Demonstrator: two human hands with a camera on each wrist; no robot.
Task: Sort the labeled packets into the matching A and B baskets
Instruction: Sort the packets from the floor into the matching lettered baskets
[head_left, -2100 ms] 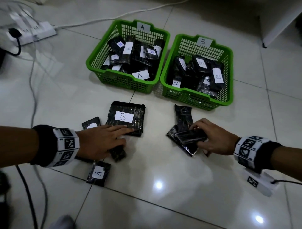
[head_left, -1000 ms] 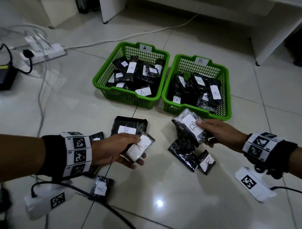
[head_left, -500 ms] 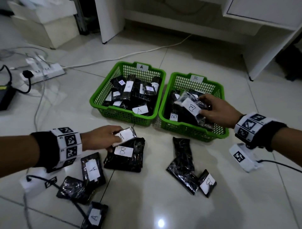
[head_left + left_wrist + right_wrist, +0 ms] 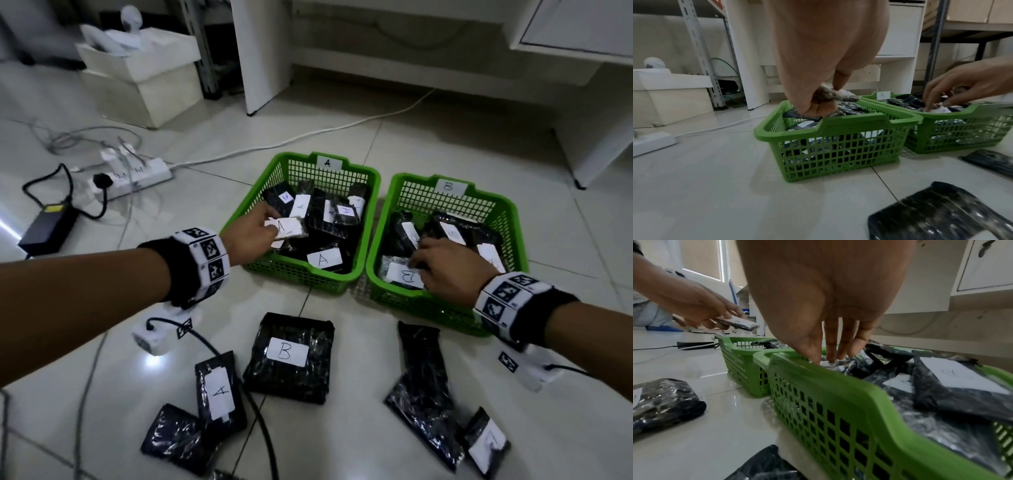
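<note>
While both hands sit over their baskets: head view. Left hand (image 4: 248, 236) pinching A-labelled packet (image 4: 289, 228) above A basket (image 4: 298, 274); packet's long axis points away from the fingers, toward the basket's middle. Right hand (image 4: 445, 265) low in B basket (image 4: 424, 301), fingertips resting on B-labelled packet (image 4: 406, 275), which lies just left of the knuckles against the near wall. Unsorted packets on floor (image 4: 359, 428), nearer the body.

Left wrist view: thumb and finger clamp one packet end, above the near rim, rest of it extending inward. Drop looks due; straight down.

Right wrist view: fingers (image 4: 831, 344) straight, pointing down, tips on the wrap. Released, judged.
</note>
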